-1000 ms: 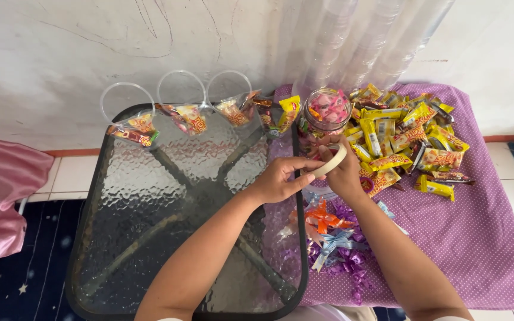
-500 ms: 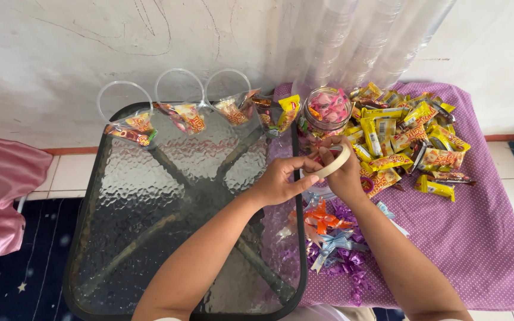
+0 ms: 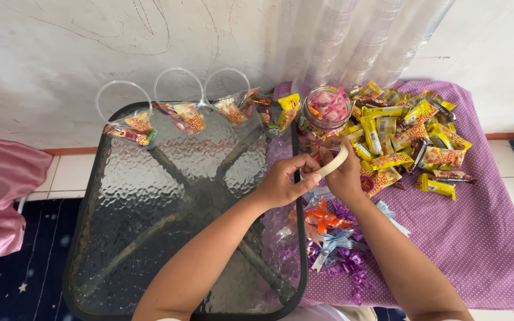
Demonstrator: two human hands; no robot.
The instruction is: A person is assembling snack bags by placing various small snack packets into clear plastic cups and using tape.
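Hardly anything had shifted since the earlier frames: your hands stayed together at the table's right edge, only nudging the tape roll a little between them. Your left hand [image 3: 284, 181] pinched the rim of the pale, flat tape roll [image 3: 333, 166] with thumb and fingertips, while your right hand [image 3: 345, 175] was closed around its far side, holding it just in front of the clear cup of pink sweets [image 3: 326, 109].

As far as the work showed, you had three clear plastic cups [image 3: 175, 109] lying on their sides along the wall, each with bright snack packets inside, and a fourth packet bundle beside them. Much remained, I judge: the heap of glossy yellow snack packets [image 3: 401, 135] still lay loose, and the curly ribbon bows [image 3: 334, 241], orange, pale blue and purple, sat unused just below your wrists.

You worked over a dark-framed table with a pebbled glass top [image 3: 150, 214]; beside it lay a purple dotted cloth [image 3: 483, 238], soft and slightly wrinkled. Tall stacks of clear cups [image 3: 358, 41] leaned against the rough white wall. Pink satiny fabric [image 3: 1, 196] bulged at the left.
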